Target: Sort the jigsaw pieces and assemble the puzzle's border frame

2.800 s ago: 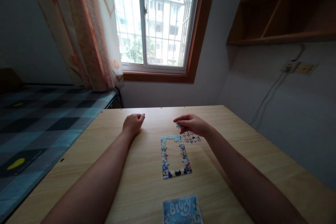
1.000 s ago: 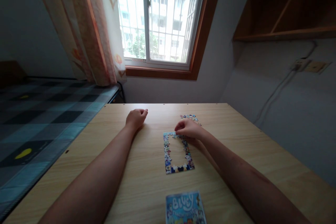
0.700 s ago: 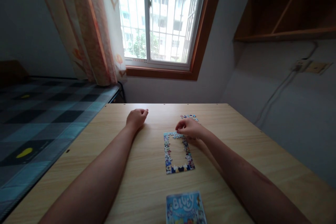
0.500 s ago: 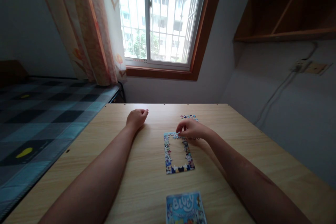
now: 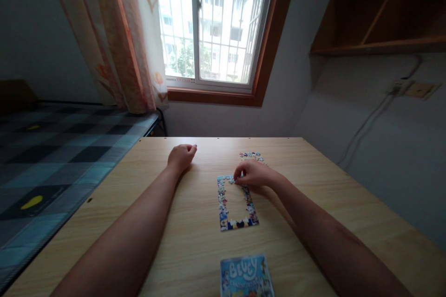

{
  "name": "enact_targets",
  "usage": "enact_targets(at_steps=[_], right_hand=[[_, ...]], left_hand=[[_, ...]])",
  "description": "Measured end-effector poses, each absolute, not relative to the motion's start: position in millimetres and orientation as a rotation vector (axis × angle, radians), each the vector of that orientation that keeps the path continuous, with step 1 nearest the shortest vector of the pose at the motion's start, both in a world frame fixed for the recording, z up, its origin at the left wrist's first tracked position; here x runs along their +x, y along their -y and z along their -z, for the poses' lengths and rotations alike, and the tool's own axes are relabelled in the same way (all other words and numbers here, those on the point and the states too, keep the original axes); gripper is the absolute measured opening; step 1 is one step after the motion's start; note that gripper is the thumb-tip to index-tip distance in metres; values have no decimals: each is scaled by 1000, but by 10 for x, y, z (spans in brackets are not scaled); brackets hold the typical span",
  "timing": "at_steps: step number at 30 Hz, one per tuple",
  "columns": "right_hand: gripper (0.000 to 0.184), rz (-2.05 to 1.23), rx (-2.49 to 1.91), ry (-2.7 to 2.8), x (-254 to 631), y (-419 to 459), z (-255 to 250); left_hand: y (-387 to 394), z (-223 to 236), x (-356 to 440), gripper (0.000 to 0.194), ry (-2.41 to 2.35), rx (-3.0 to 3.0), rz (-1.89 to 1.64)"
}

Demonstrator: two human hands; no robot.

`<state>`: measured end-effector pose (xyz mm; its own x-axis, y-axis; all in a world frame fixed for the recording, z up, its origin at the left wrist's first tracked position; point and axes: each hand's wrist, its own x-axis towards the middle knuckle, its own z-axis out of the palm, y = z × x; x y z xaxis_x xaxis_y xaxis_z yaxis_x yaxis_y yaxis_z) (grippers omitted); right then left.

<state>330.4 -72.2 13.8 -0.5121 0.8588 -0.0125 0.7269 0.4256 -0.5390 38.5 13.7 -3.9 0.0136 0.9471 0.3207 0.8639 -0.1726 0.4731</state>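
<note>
A jigsaw puzzle [image 5: 222,204] lies on the wooden table, its border joined into a rectangle around bare tabletop. Over its far right corner is my right hand [image 5: 256,173], thumb and fingers pinched together at the inner edge of the top row. Whatever sits between those fingertips is too small to make out. Loose puzzle pieces [image 5: 250,154] lie in rows just beyond this hand, which partly covers them. My left hand [image 5: 181,156] rests on the table to the left of the puzzle, its fingers curled closed; what they may hold is hidden.
A blue box lid marked "Bluey" [image 5: 245,274] lies at the near side of the table [image 5: 195,236]. To the left stands a bed with a checked cover [image 5: 80,148]. A window [image 5: 216,23] is beyond the far edge, and a shelf [image 5: 379,46] hangs at right.
My right hand has dipped slightly toward me, its fingertips now lower at the puzzle's top inner edge. More of the loose pieces shows behind it. My left hand has stayed still.
</note>
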Motion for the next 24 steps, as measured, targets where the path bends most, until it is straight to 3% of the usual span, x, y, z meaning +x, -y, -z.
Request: enact_targets(at_steps=[24], right_hand=[[13, -657, -1342, 2402, 3309, 698, -89]], left_hand=[[-134, 37, 391, 48, -1918, 2120, -871]])
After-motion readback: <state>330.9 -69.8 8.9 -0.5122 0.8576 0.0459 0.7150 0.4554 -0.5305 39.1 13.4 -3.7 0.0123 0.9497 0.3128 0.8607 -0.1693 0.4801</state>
